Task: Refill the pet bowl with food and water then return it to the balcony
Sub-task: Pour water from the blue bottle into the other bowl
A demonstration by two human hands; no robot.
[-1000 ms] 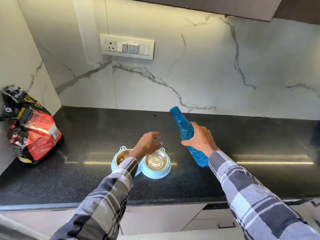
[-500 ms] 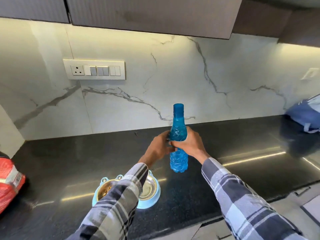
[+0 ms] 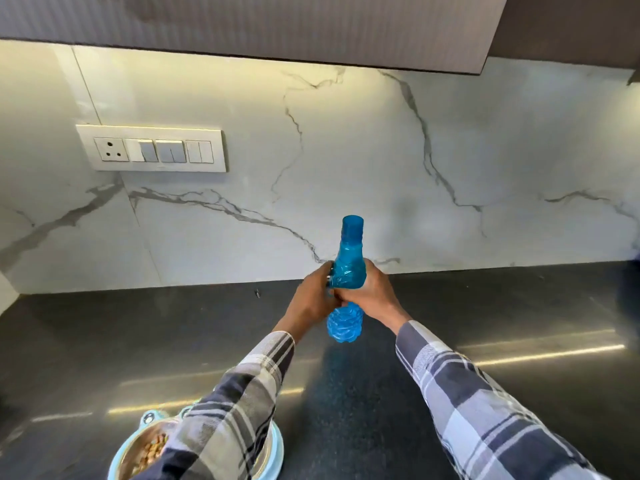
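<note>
A blue plastic water bottle (image 3: 349, 251) stands upright above the black counter (image 3: 138, 341), its cap end up. My right hand (image 3: 372, 294) wraps its middle from the right. My left hand (image 3: 311, 301) grips it from the left, touching the right hand. The light-blue double pet bowl (image 3: 277, 448) sits at the bottom edge under my left sleeve. Its left steel cup holds brown kibble (image 3: 152, 452). The other cup is hidden by the sleeve.
A white marble backsplash rises behind the counter, with a switch and socket panel (image 3: 152, 148) at the left. Dark wall cabinets (image 3: 277, 26) hang overhead. A dark blue object (image 3: 635, 258) shows at the far right edge.
The bottle went from tilted in my right hand to upright, and my left hand came off the bowl and took hold of it. My view rose, so the food bag left the frame.
</note>
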